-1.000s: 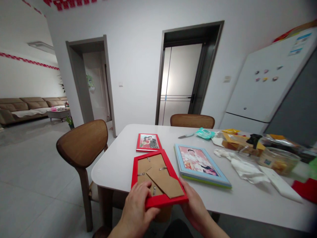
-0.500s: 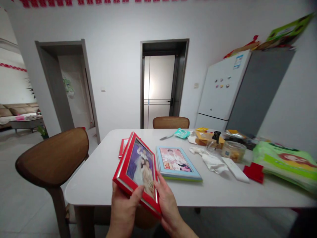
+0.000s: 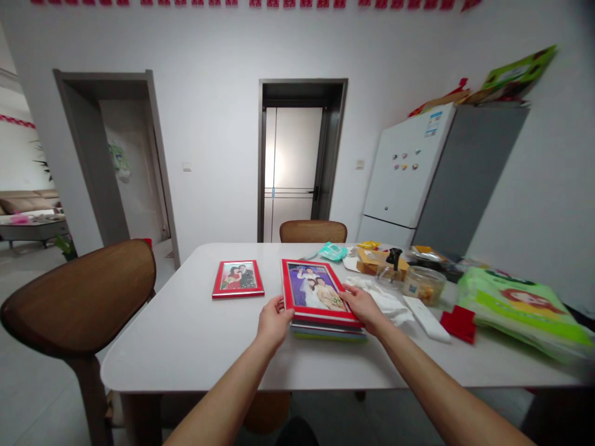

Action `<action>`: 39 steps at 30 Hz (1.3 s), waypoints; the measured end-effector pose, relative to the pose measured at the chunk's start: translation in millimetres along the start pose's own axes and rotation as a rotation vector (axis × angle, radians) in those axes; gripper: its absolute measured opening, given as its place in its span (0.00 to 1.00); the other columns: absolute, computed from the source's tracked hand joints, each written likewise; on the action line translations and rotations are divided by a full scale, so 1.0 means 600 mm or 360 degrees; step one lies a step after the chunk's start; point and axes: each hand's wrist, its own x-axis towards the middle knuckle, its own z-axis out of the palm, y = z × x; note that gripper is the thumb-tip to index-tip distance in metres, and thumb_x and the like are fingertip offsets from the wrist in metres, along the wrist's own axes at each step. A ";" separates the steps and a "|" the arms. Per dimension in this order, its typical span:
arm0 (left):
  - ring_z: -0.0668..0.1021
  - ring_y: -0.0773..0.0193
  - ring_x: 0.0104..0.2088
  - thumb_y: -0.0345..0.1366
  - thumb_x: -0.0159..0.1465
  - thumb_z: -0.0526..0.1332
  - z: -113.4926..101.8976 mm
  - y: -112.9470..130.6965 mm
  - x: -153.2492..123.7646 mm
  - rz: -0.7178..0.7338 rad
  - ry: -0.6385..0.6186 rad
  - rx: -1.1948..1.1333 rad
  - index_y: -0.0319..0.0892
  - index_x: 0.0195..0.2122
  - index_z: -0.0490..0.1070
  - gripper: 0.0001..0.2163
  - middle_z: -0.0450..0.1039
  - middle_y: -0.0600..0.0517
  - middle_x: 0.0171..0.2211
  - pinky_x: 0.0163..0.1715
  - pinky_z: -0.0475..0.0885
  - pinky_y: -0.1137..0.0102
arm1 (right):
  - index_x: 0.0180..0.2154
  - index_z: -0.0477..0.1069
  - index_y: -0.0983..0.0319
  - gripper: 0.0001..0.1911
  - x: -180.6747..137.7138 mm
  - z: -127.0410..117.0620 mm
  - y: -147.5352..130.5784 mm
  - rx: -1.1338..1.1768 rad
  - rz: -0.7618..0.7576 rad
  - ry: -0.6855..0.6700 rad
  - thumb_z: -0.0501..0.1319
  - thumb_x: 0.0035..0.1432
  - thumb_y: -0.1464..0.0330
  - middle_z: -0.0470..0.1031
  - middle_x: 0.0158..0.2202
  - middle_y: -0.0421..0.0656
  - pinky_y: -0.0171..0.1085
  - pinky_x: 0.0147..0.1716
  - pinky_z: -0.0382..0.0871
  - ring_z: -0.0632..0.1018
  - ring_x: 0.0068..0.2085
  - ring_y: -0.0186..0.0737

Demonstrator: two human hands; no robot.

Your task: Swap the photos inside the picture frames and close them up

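Note:
A red photo frame (image 3: 316,291) with a wedding picture lies face up on top of a blue frame (image 3: 325,332), of which only the near edge shows. My left hand (image 3: 273,321) grips the red frame's near left corner. My right hand (image 3: 362,306) holds its right edge, fingers curled over it. Both arms reach forward across the white table (image 3: 186,341). A smaller red frame (image 3: 238,278) with a photo lies flat to the left, apart from my hands.
Right of the frames lie a white cloth (image 3: 388,300), a white remote (image 3: 425,318), a glass jar (image 3: 423,284), a red packet (image 3: 458,324) and a green bag (image 3: 525,310). Wooden chairs stand at the left (image 3: 79,297) and far side (image 3: 313,231). A fridge (image 3: 418,179) stands right.
The red frame was back-side up near the table edge, then turned over in my hands, and now rests picture-up on the blue frame. The camera swung right.

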 end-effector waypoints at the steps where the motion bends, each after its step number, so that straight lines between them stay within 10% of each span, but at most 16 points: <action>1: 0.74 0.59 0.39 0.32 0.49 0.61 0.007 -0.011 0.007 0.0004 0.0008 0.0073 0.39 0.41 0.66 0.17 0.73 0.46 0.38 0.41 0.67 0.65 | 0.48 0.62 0.68 0.25 0.008 -0.003 0.010 -0.0041 0.0004 0.0009 0.55 0.46 0.68 0.76 0.33 0.47 0.34 0.26 0.68 0.76 0.28 0.39; 9: 0.73 0.63 0.40 0.28 0.51 0.56 0.019 -0.053 0.007 0.0093 0.0043 0.0643 0.43 0.39 0.68 0.13 0.73 0.52 0.38 0.42 0.65 0.69 | 0.45 0.67 0.67 0.23 0.044 -0.010 0.070 -0.0430 -0.0095 0.0040 0.55 0.44 0.67 0.73 0.41 0.49 0.36 0.39 0.63 0.73 0.40 0.42; 16: 0.69 0.61 0.46 0.40 0.56 0.52 -0.046 -0.059 0.038 0.0120 0.0040 0.1078 0.36 0.48 0.61 0.19 0.67 0.45 0.46 0.45 0.62 0.70 | 0.42 0.68 0.63 0.19 0.000 0.002 0.019 -0.0610 -0.0397 0.0199 0.54 0.45 0.69 0.69 0.45 0.47 0.41 0.49 0.56 0.66 0.49 0.45; 19: 0.59 0.58 0.54 0.38 0.56 0.52 -0.107 -0.063 0.080 0.0119 0.0097 0.1342 0.36 0.51 0.56 0.22 0.57 0.43 0.53 0.52 0.52 0.66 | 0.42 0.66 0.62 0.17 -0.079 0.055 -0.014 -0.0491 -0.1069 0.0226 0.51 0.49 0.69 0.68 0.46 0.46 0.43 0.50 0.55 0.66 0.49 0.42; 21: 0.53 0.55 0.56 0.38 0.54 0.54 -0.147 -0.065 0.105 0.0083 0.0106 0.1515 0.37 0.51 0.55 0.24 0.51 0.42 0.56 0.53 0.46 0.60 | 0.41 0.66 0.61 0.16 -0.134 0.108 -0.023 -0.0403 -0.1346 -0.0116 0.51 0.50 0.70 0.69 0.44 0.46 0.41 0.48 0.60 0.67 0.47 0.40; 26: 0.55 0.49 0.55 0.41 0.50 0.58 -0.205 -0.063 0.126 0.0033 0.0015 0.1831 0.41 0.48 0.59 0.24 0.56 0.43 0.54 0.51 0.44 0.52 | 0.42 0.66 0.61 0.17 -0.191 0.223 -0.006 -0.0263 -0.1311 -0.0532 0.50 0.49 0.73 0.69 0.44 0.46 0.40 0.47 0.62 0.68 0.47 0.38; 31: 0.61 0.51 0.50 0.42 0.50 0.57 -0.210 -0.041 0.074 0.0071 -0.0038 0.2007 0.42 0.42 0.64 0.18 0.62 0.44 0.48 0.49 0.52 0.57 | 0.45 0.64 0.66 0.20 -0.168 0.245 0.010 -0.0354 -0.1020 -0.0416 0.51 0.48 0.72 0.67 0.46 0.50 0.43 0.49 0.60 0.67 0.48 0.41; 39: 0.65 0.52 0.45 0.46 0.46 0.60 -0.214 -0.005 -0.139 0.0150 -0.0102 0.2079 0.41 0.39 0.64 0.21 0.64 0.46 0.43 0.46 0.58 0.60 | 0.48 0.61 0.66 0.22 -0.175 0.252 0.018 -0.0374 -0.0989 -0.0296 0.50 0.51 0.67 0.65 0.49 0.51 0.43 0.50 0.57 0.65 0.50 0.42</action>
